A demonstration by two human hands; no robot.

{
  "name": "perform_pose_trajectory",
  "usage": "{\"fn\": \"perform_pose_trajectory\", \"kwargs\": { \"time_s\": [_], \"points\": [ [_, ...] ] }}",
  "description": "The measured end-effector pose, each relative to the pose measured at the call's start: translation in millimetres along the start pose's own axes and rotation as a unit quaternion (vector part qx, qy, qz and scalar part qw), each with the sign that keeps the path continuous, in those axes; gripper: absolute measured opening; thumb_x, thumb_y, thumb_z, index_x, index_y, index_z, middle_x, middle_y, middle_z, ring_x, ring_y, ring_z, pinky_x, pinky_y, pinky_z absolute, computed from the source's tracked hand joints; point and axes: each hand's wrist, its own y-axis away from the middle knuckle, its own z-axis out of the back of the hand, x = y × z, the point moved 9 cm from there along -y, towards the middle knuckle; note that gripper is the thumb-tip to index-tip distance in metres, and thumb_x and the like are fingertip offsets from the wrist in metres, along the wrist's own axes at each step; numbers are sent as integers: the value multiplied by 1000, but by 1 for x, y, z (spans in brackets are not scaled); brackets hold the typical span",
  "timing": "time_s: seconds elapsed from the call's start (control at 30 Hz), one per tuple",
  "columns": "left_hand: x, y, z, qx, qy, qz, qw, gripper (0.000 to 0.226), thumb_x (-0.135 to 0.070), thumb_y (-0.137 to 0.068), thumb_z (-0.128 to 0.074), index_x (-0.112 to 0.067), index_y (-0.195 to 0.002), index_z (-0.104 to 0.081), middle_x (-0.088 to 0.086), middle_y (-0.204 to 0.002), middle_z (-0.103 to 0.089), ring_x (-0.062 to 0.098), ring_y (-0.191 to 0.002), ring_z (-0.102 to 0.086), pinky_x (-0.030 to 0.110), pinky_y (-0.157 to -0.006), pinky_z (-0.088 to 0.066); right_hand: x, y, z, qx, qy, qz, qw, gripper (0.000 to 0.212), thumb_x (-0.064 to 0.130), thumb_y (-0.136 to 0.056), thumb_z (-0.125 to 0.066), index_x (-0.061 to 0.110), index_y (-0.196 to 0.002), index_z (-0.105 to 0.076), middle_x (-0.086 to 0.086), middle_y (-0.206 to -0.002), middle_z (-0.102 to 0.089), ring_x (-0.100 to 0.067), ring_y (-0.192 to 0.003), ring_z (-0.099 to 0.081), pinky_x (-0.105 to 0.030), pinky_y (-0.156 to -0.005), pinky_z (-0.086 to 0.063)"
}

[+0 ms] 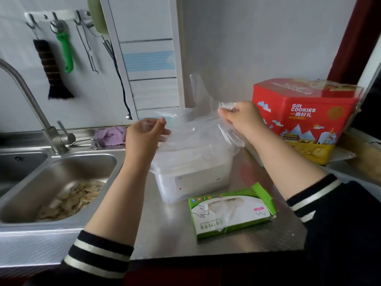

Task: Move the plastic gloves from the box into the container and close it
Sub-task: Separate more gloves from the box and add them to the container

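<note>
A clear plastic glove [198, 129] is stretched over the open white container [191, 182] on the steel counter. My right hand [240, 116] pinches one bunched end of it above the container's right side. My left hand [144, 133] holds the other end above the left rim, fingers curled on the film. The green and white glove box [231, 209] lies flat in front of the container, and a bit of glove film sticks out of its opening. The container's lid is not seen.
A steel sink [61, 182] with food peelings lies to the left, with a tap [31, 96] behind it. A red cookie tin [305, 118] stands at the back right. A purple cloth [112, 135] sits behind the sink. Utensils hang on the wall.
</note>
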Motion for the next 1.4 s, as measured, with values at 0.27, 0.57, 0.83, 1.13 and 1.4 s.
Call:
{"fn": "perform_pose_trajectory", "kwargs": {
  "time_s": [0.27, 0.57, 0.83, 1.13, 1.4],
  "points": [
    [17, -10, 0, 3, -121, -19, 992, 16, -30, -80, -78, -24, -88, -66, -7, -62, -68, 1, -61, -65, 22, -66, -48, -5, -15, -10, -17, 135, 5, 991, 38, 33, -95, -59, 7, -122, -51, -11, -118, -61, -27, -97, -57, -32, -79, -42],
    [-2, -6, 9, -17, -157, -65, 985, 12, -30, -86, -72, -20, -90, -67, 0, -63, -67, -6, -54, -61, 23, -58, -48, -14, -22, -29, 130, 203, -4, 970, 46, 38, -101, -44, 0, -85, -64, -12, -77, -55, -23, -72, -51, -31, -64, -33],
    [-48, -10, -10, 19, 36, -96, 995, 13, -16, -99, -53, -18, -92, -64, -10, -53, -54, 8, -54, -61, 26, -61, -54, -20, -20, -38, 160, 350, -26, 922, 61, 42, -105, -15, 3, -152, -16, -18, -161, -6, -42, -142, -24, -48, -113, -24],
    [-133, -19, -59, 135, 34, -203, 969, 29, 2, -99, -40, -19, -96, -60, 8, -71, -48, 23, -75, -63, 38, -69, -53, 3, -12, -8, 65, -60, -43, 995, 84, 62, -97, -12, -1, -110, -66, 1, -101, -66, -14, -95, -59, -32, -97, -38],
    [-132, -12, -52, 146, 171, -213, 951, 32, 7, -99, -30, -11, -101, -56, 13, -85, -55, 15, -81, -61, 31, -81, -54, 9, 7, -40, 240, -499, -155, 818, 40, 41, -79, -64, 13, -106, -59, -3, -90, -69, -19, -89, -68, -34, -89, -55]
  ]
}}
